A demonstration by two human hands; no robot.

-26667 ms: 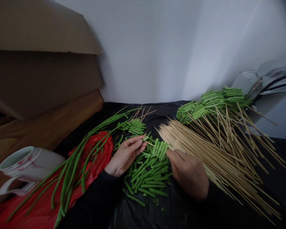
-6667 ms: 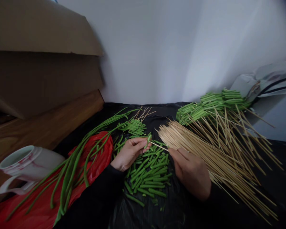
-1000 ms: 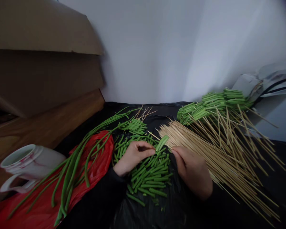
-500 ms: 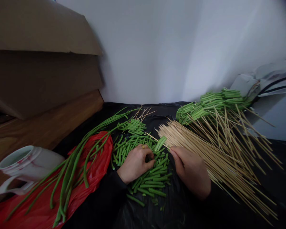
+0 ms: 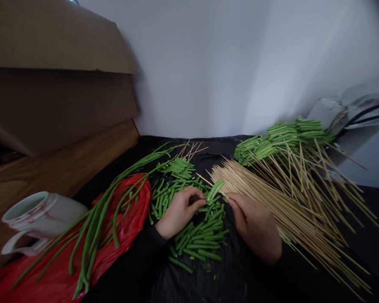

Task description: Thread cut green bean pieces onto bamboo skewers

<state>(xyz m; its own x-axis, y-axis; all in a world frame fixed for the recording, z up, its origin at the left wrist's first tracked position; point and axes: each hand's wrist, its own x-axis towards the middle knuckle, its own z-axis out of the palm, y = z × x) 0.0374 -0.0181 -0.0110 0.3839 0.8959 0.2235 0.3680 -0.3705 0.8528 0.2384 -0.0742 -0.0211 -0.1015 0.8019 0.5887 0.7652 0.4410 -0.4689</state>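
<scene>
My right hand (image 5: 257, 225) pinches a thin bamboo skewer (image 5: 204, 180) between thumb and forefinger. Several cut green bean pieces (image 5: 215, 190) sit side by side across the skewer, just beyond my right fingertips. My left hand (image 5: 183, 210) is over the pile of cut green beans (image 5: 205, 242), thumb and forefinger closed at the lower end of those pieces, on what appears to be a bean piece mostly hidden by the fingers. Behind the pile lies a small stack of skewered beans (image 5: 180, 168).
A thick bundle of bare skewers (image 5: 271, 202) lies to the right, with finished bean skewers (image 5: 284, 136) behind it. On the left are long whole beans (image 5: 94, 223) over a red plastic bag (image 5: 129, 231), a white mug (image 5: 47, 214) and a cardboard box (image 5: 60, 97). A white wall (image 5: 202, 75) rises behind.
My left hand has lifted slightly from the pile, its fingertips coming up toward the bean pieces on the skewer. My right hand still grips the skewer, nearly in place.
</scene>
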